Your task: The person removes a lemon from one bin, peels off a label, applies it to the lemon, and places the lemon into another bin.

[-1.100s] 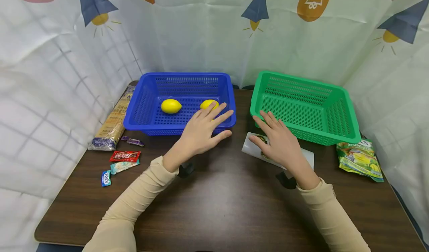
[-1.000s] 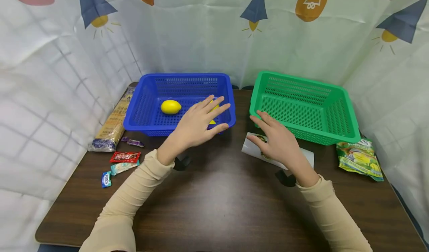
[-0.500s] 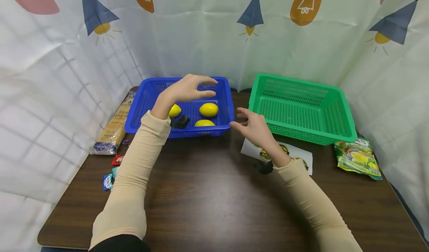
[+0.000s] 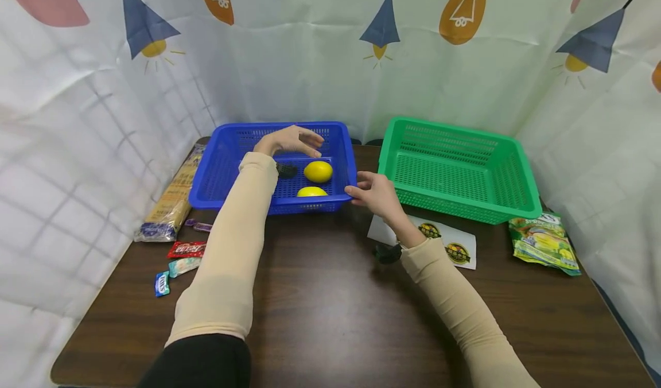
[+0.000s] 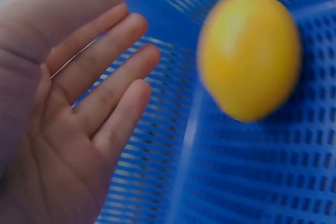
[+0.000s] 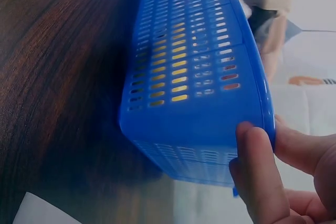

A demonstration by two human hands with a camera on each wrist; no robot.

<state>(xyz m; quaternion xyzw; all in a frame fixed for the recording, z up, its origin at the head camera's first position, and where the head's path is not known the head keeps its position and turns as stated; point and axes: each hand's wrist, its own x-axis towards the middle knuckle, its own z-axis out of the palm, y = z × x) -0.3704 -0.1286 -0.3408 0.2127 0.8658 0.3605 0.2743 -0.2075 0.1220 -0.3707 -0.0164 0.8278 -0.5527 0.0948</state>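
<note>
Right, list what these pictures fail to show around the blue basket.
- Head view: the left forearm covers part of the blue basket; any third lemon there is unseen.
- Left wrist view: the lemon is blurred.
- Right wrist view: the right hand is cut off by the frame edge; its grip is only partly seen.
- Candy wrappers: print too small.

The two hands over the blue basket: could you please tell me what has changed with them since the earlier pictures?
The left hand rose off the near rim and reached forward over the blue basket, open above a lemon. The right hand left the white packet and moved left to take a grip on the basket's near right corner. The green basket, table snacks and green bag stayed put.
</note>
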